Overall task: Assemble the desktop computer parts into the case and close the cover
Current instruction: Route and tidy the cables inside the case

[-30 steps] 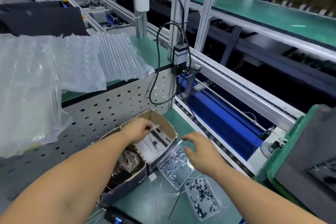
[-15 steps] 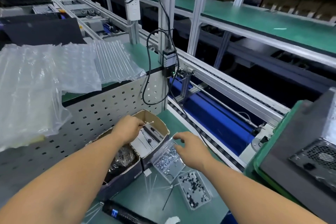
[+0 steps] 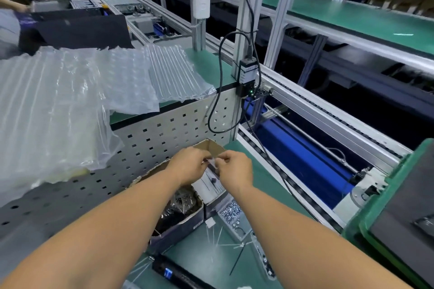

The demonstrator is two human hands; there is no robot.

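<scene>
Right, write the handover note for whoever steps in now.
Left hand and right hand: both raised over the open cardboard box, together pinching a small clear item; what it is cannot be told.
Screws: tray on the bench below the hands; a second tray nearer, partly hidden by the right arm.
Case: on the green pallet at far right, cut off by the frame; its inside cannot be seen.
Done: cannot be told.
Left: fit the parts, close the cover.

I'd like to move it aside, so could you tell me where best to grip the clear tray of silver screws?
Grip the clear tray of silver screws across its long side walls from above: it lies flat and open-topped, with the cardboard box close on its left.
</scene>
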